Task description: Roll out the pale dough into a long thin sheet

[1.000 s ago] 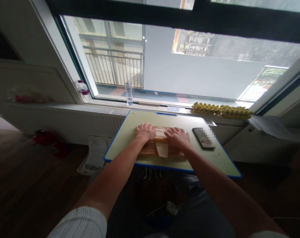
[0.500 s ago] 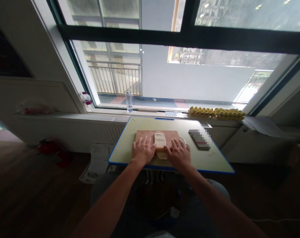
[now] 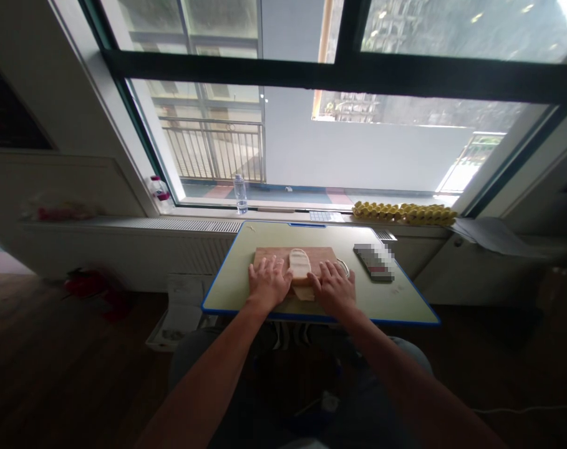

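Observation:
A pale, flattened strip of dough (image 3: 300, 262) lies lengthwise on a wooden cutting board (image 3: 321, 254). Across the dough runs a wooden rolling pin (image 3: 302, 282), of which only the middle shows between my hands. My left hand (image 3: 268, 280) bears down on the pin's left part, fingers forward and thumb pointing inward. On the right part rests my right hand (image 3: 334, 285), placed the same way. Both hands hide the pin's ends. The dough's near end sticks out below the pin, towards me.
A phone-like, partly blurred object (image 3: 374, 262) lies right of the board on the blue-edged folding table (image 3: 231, 274). On the windowsill behind stand a clear bottle (image 3: 241, 194) and yellow egg trays (image 3: 405, 212). A curved metal handle (image 3: 343, 267) shows at the board's right end.
The view has shifted slightly. Both hands stay on the rolling pin, which shows little movement over the dough.

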Action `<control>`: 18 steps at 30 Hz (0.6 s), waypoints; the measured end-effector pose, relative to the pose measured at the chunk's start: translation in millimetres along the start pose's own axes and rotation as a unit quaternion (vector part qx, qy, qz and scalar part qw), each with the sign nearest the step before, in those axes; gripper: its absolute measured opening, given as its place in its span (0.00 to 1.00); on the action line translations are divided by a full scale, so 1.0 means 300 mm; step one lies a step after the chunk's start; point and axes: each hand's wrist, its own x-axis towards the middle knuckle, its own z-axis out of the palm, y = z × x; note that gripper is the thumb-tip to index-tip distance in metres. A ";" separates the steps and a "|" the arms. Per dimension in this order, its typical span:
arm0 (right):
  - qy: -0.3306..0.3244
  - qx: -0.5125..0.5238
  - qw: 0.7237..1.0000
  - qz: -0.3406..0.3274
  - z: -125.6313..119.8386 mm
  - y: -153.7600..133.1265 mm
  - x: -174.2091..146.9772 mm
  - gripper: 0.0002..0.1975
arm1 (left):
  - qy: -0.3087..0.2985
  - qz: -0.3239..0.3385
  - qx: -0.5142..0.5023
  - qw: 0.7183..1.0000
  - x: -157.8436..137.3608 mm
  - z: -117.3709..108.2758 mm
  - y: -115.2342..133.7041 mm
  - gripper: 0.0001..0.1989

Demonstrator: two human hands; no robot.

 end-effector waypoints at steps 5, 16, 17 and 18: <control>-0.005 -0.005 1.000 0.006 0.007 -0.004 0.055 0.35 | -0.025 -0.011 0.001 1.000 0.064 0.007 -0.002 0.30; -0.061 -0.011 0.998 0.014 -0.023 -0.012 0.180 0.33 | -0.057 0.019 0.000 0.998 0.208 0.008 -0.018 0.25; -0.068 -0.007 0.997 0.016 -0.024 -0.011 0.193 0.33 | -0.065 0.020 0.001 0.998 0.220 0.008 -0.019 0.25; -0.075 -0.001 0.997 0.019 -0.023 -0.010 0.206 0.33 | -0.072 0.022 0.000 0.997 0.232 0.008 -0.020 0.26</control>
